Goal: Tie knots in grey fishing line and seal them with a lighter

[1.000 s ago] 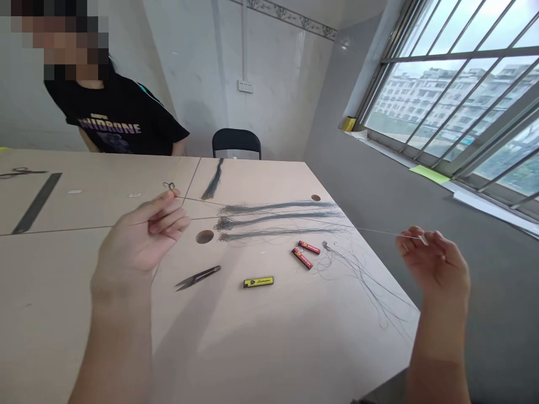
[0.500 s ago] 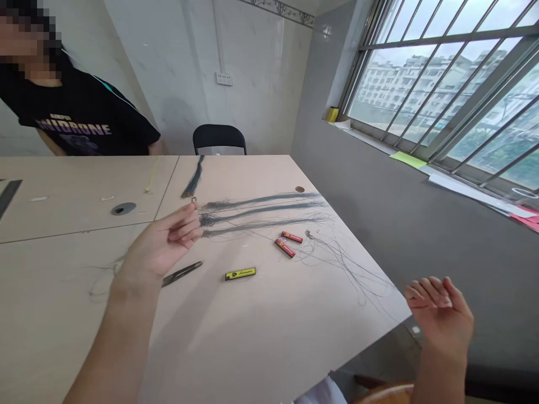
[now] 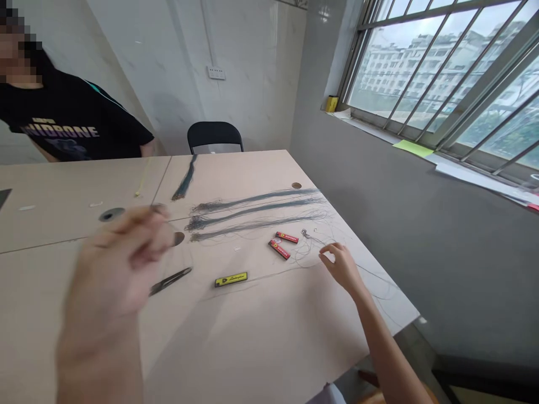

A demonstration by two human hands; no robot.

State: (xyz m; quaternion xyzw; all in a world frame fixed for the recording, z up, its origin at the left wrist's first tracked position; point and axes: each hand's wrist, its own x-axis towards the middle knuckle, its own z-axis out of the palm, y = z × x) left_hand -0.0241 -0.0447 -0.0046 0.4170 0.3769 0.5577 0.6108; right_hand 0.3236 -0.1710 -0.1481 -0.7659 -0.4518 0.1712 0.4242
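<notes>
My left hand (image 3: pixel 126 252), smeared by motion, is raised at the left with its fingertips pinched together. A small dark tip and a faint thin line show at those fingertips. Low over the table at the right, my right hand (image 3: pixel 341 264) has thumb and fingers curled together at the end of a thin line that runs left past a yellow case (image 3: pixel 231 279). Beside it lies a loose tangle of thin lines (image 3: pixel 309 235). Three bundles of grey-blue lines (image 3: pixel 256 212) stretch across the table. Dark thread snips (image 3: pixel 170 281) rest near my left hand.
Two small red cases (image 3: pixel 279 249) lie mid-table. Another dark bundle (image 3: pixel 185 179) is at the far side. The table (image 3: pixel 261 342) has round cable holes. A black chair (image 3: pixel 214 134) and a person in a black shirt (image 3: pixel 80 120) are behind it. A barred window (image 3: pixel 438 73) is at the right.
My right hand has come from beyond the table's right edge, leftward and over the table. My left hand has drawn left and nearer, away from the bundles. The view has shifted slightly.
</notes>
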